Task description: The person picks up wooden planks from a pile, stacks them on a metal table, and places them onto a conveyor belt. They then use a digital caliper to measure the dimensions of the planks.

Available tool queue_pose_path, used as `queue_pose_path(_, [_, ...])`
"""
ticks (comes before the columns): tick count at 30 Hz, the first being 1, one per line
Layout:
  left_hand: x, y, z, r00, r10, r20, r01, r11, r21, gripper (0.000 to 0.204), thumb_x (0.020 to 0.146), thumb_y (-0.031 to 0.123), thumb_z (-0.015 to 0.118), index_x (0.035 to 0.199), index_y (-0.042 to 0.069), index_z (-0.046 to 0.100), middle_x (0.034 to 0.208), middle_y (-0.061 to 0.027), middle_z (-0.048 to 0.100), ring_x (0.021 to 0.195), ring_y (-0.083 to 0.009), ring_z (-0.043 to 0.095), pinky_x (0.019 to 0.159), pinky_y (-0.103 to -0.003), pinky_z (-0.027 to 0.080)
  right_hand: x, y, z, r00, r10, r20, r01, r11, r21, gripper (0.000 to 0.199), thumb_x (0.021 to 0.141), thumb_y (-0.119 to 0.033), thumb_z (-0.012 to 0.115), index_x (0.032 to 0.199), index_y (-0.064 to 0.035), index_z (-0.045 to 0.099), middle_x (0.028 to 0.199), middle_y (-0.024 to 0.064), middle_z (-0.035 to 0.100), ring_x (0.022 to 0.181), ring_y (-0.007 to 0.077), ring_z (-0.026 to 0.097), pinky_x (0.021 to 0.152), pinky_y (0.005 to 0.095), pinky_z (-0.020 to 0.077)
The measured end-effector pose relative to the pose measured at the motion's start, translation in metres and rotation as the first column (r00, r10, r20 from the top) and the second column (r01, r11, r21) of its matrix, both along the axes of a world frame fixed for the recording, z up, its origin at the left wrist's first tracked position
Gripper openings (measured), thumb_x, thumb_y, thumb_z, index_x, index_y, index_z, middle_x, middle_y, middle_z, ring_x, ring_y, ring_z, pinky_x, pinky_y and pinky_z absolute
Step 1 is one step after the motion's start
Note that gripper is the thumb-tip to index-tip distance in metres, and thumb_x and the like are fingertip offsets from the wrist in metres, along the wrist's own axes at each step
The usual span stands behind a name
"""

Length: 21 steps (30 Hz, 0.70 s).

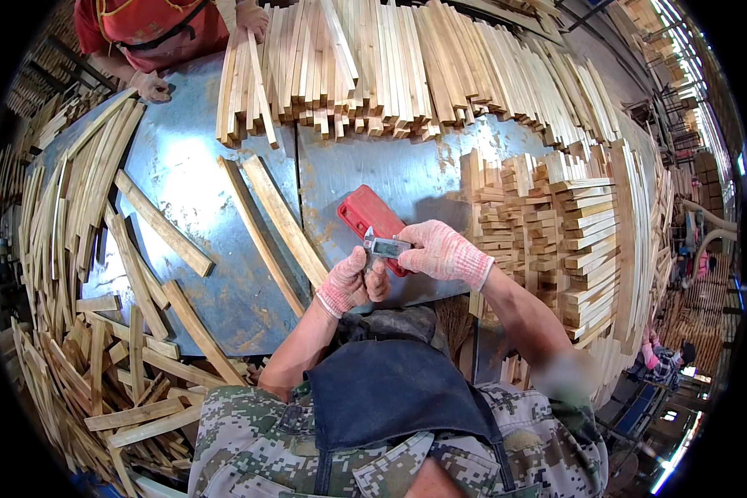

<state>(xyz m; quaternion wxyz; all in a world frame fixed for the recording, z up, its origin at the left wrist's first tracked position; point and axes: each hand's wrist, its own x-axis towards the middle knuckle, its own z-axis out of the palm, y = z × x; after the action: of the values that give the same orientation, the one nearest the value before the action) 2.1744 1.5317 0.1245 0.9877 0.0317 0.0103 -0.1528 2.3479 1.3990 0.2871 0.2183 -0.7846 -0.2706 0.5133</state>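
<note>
A digital caliper (388, 247) with a small grey display is held between my two gloved hands, above the table's near edge. My right hand (450, 251) grips its right end, with thumb and fingers closed around it. At the jaw end, my left hand (353, 282) has its fingers curled in and pinched against the caliper. Whether anything small sits between the jaws is hidden by the fingers. Just behind the caliper, a red hard case (372, 212) lies on the metal tabletop (349, 166), partly covered by my right hand.
Two long wooden strips (284, 217) lie left of the case. Stacked sticks (440, 66) line the far side, and crosswise piles (585, 241) stand at right. Loose offcuts (141, 365) heap at the lower left. Across the table, a co-worker's gloved hand (151, 86) rests on the surface.
</note>
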Motion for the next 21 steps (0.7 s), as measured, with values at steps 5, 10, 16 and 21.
queue_pose_path(5, [0.0,0.0,0.003,1.0,0.011,-0.023,-0.011,1.0,0.029,0.06,0.099,0.065,0.064,0.097,0.007,0.073,0.07,-0.0014,0.067,0.064,-0.0171,0.057,0.062,-0.034,0.044,0.002,-0.001,0.0,0.999,-0.017,-0.041,0.018,1.0,0.018,0.037,0.087,-0.023,0.067,0.114,0.001,0.074,0.083,0.0131,0.072,0.077,0.0221,0.07,0.077,0.038,0.0569])
queue_pose_path(10, [0.001,0.001,0.01,1.0,0.016,0.001,-0.016,0.998,0.065,0.06,0.099,0.065,0.064,0.095,0.006,0.073,0.069,-0.0015,0.066,0.063,-0.0176,0.057,0.061,-0.034,0.045,0.002,-0.005,-0.006,0.995,-0.038,-0.09,0.045,0.996,0.08,0.034,0.089,-0.022,0.069,0.113,0.0006,0.074,0.082,0.0097,0.07,0.076,0.0198,0.067,0.076,0.0373,0.0558])
queue_pose_path(16, [0.002,0.001,0.004,0.998,0.009,0.064,-0.011,1.0,0.017,0.062,0.1,0.066,0.063,0.087,0.006,0.07,0.067,-0.0005,0.063,0.061,-0.0164,0.056,0.059,-0.033,0.045,0.001,-0.004,0.002,0.994,-0.039,-0.106,0.047,0.996,0.07,0.028,0.09,-0.023,0.07,0.106,0.0002,0.073,0.08,0.0091,0.07,0.076,0.018,0.067,0.075,0.0368,0.0553])
queue_pose_path(21, [0.005,0.001,0.007,0.993,0.017,0.116,-0.023,0.999,0.046,0.061,0.101,0.064,0.062,0.087,0.006,0.071,0.066,-0.0006,0.063,0.06,-0.0155,0.055,0.058,-0.033,0.046,0.0,-0.002,0.006,1.0,-0.008,-0.028,0.009,1.0,0.024,0.026,0.09,-0.023,0.069,0.103,0.0003,0.072,0.08,0.0098,0.07,0.076,0.0183,0.068,0.075,0.0368,0.0554])
